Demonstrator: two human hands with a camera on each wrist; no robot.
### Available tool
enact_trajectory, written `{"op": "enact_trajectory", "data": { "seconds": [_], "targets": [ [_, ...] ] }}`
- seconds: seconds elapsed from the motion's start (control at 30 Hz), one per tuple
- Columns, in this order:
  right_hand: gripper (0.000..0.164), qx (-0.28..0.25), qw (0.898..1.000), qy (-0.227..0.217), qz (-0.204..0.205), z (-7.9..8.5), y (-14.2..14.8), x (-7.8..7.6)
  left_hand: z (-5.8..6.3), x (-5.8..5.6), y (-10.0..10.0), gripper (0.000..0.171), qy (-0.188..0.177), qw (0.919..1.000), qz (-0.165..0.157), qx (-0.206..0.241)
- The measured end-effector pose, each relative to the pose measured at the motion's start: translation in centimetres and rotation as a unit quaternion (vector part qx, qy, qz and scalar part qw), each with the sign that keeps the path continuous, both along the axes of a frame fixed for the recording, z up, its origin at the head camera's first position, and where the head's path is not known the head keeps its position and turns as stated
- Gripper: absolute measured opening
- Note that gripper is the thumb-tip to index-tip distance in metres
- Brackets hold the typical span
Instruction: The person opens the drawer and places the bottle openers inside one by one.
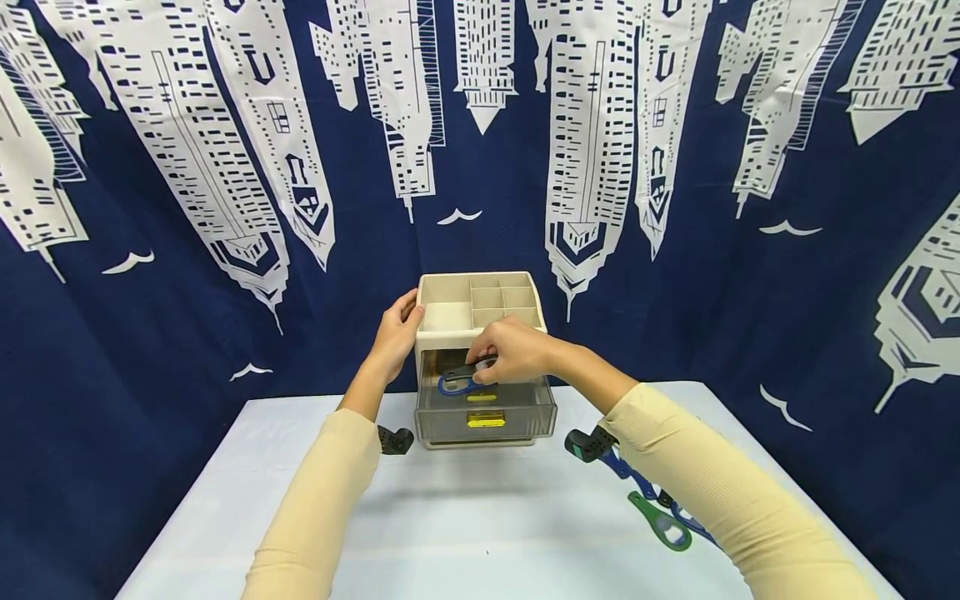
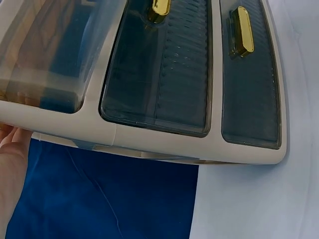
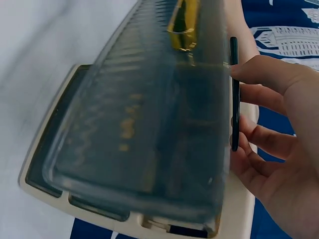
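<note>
My left hand [image 1: 396, 333] holds the upper left side of a small cream drawer organizer [image 1: 480, 337]; in the left wrist view only part of the hand [image 2: 12, 172] shows at its edge. A clear grey drawer [image 1: 442, 423] with a gold handle is pulled out. Over it, my right hand [image 1: 517, 350] pinches a flat black bottle opener [image 1: 459, 372]. Seen edge-on in the right wrist view, the black opener [image 3: 235, 99] stands between thumb and fingers. A blue opener [image 1: 442, 387] lies in the drawer beneath, partly covered.
On the table's right side lie a green bottle opener [image 1: 647, 507] and several blue ones [image 1: 615, 464], partly hidden by my right sleeve. The organizer's top has divided compartments [image 1: 486, 297]. A dark blue cloth with white buildings [image 1: 495, 225] hangs behind the white table [image 1: 300, 467].
</note>
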State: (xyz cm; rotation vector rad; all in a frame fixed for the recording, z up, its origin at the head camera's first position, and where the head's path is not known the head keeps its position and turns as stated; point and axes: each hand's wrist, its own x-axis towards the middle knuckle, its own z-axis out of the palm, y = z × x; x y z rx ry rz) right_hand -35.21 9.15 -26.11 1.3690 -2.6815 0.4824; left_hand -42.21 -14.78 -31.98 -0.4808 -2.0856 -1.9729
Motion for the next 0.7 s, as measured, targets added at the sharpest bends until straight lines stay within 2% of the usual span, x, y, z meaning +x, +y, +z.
{"op": "enact_trajectory", "data": {
  "seconds": [0.33,0.53,0.7],
  "targets": [
    [0.022,0.018,1.000,0.002,-0.002,-0.5,-1.7,0.1,0.1,-0.1,0.0,0.053,0.002,1.0000,-0.007,0.006],
    [0.023,-0.012,1.000,-0.014,0.017,-0.2,-1.8,0.6,0.1,0.0,0.0,0.053,-0.002,0.9999,-0.006,0.011],
    [0.020,-0.023,0.999,-0.004,0.032,0.1,-1.4,1.0,0.0,0.1,-0.1,0.053,-0.002,1.0000,-0.005,0.008]
  ]
}}
